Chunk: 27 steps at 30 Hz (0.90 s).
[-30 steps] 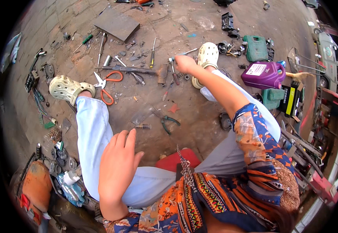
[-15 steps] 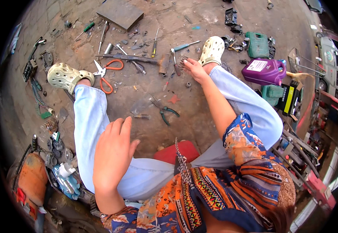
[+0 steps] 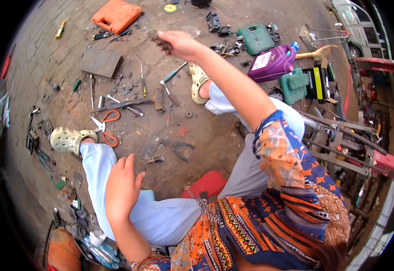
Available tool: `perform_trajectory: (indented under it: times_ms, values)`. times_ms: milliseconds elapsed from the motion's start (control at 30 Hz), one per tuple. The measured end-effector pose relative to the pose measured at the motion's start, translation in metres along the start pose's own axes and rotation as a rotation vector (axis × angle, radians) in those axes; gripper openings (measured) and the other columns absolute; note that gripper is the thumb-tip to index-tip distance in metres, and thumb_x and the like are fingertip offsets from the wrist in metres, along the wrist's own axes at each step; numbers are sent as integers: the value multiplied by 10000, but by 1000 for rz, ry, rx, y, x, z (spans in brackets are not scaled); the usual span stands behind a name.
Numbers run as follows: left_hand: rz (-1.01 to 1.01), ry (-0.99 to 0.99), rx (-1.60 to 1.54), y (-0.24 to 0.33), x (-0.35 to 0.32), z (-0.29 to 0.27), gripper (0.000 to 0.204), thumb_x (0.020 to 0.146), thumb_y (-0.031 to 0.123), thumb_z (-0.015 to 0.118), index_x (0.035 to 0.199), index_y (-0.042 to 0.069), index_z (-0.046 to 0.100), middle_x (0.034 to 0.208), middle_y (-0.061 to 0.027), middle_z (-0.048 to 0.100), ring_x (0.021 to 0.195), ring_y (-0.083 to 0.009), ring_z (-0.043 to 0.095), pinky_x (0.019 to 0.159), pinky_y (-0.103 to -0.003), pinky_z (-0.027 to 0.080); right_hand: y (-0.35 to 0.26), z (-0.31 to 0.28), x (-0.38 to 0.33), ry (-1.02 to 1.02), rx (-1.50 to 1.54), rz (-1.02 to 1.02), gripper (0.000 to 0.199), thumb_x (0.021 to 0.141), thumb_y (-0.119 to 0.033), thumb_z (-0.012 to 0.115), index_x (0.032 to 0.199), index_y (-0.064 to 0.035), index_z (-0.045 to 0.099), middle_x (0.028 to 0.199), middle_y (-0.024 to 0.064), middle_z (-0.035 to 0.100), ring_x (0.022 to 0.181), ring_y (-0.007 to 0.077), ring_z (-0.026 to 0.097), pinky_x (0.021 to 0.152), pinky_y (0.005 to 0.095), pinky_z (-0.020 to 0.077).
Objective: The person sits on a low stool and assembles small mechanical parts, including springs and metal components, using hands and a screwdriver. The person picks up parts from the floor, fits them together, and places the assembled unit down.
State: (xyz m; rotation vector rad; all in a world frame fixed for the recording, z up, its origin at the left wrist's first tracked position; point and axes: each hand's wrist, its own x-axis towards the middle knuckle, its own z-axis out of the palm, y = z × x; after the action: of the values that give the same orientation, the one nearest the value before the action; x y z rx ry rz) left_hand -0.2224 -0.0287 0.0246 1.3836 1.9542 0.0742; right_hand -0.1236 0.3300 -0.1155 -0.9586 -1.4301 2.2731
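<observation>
My right hand [image 3: 181,45] is stretched out far ahead, above the ground beyond my right shoe. Its fingers are closed on a dark brown knobbly piece [image 3: 159,41], whose exact kind I cannot make out. My left hand [image 3: 123,185] hangs over my left thigh, fingers extended, with nothing in it. Between my legs lie orange-handled snips [image 3: 108,128], pliers with dark green handles [image 3: 179,148] and a hammer [image 3: 158,100]. A yellow-handled screwdriver [image 3: 143,86] and a blue-handled screwdriver [image 3: 174,72] are on the ground near my right shoe [image 3: 198,82].
A flat metal plate [image 3: 98,63] and an orange case [image 3: 116,16] lie ahead. At the right stand a purple jug [image 3: 269,64], a green case [image 3: 256,39] and a black-and-yellow box [image 3: 315,83]. A red seat [image 3: 208,181] is beneath me; metal parts line both sides.
My right hand has swung forward and left from beside my right shoe, now carrying the dark piece farther out. The view has turned to the right. My left hand stays over my thigh.
</observation>
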Motion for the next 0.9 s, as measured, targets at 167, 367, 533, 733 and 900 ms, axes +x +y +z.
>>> perform_trajectory:
  times_ms: [167,367,533,733,900]
  values:
    - [51,-23,26,16,14,4,499,780,121,660,1220,-35,481,1115,-193,549,1026,-363,522,881,-409,432,-139,-81,-38,195,-924,-298,382,929,-366,524,1029,-7,610,858,38,620,760,114,556,664,269,461]
    - [-50,-88,72,15,28,9,513,774,124,667,1228,-26,479,1130,-190,544,1036,-364,516,890,-409,426,-42,-214,-72,524,-427,-110,352,917,-286,574,1094,18,581,936,65,629,784,126,602,645,256,509]
    - [-121,-174,150,11,40,22,524,772,132,676,1238,-6,480,1170,-185,533,1051,-362,511,894,-410,424,88,-297,-72,940,-219,42,335,881,-212,631,1093,35,549,1015,101,614,838,157,626,641,265,530]
    - [-222,-241,152,-2,48,28,541,772,126,672,1257,4,467,1201,-189,522,1072,-362,505,909,-410,415,153,-324,-33,1100,-610,-24,333,807,-140,675,1083,16,575,992,135,657,867,225,649,741,315,527]
    - [-185,-163,150,12,60,19,536,772,111,666,1257,3,467,1213,-183,517,1096,-354,495,921,-401,411,163,-326,-21,1079,-888,68,304,757,-132,679,1042,-51,612,979,132,659,925,282,632,838,371,488]
